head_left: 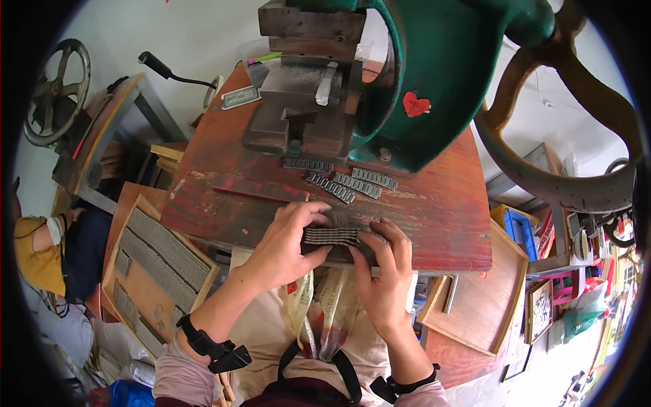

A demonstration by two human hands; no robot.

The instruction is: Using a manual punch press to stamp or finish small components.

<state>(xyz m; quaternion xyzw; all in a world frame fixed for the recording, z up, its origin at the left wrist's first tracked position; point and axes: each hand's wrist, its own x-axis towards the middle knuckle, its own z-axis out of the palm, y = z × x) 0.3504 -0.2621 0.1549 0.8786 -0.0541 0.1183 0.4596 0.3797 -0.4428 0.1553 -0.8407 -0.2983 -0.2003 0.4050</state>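
Note:
A short stack of thin grey metal strips (331, 235) is held between my two hands at the front edge of a worn red wooden table (434, 230). My left hand (288, 237) grips the left end, thumb below and fingers above. On the right end my right hand (386, 261) closes its thumb and fingers. Just beyond, several loose slotted metal strips (357, 184) lie on the tabletop. A red bar (261, 190) lies left of them. The undersides of the strips are hidden.
A green hand press (441, 81) with a large rusty wheel (583, 156) stands at the back, its steel block (291, 102) in front. At left, a wooden tray (203, 285) holds rows of grey strips. Another wooden tray (481, 298) sits at right. A person (41, 244) is at far left.

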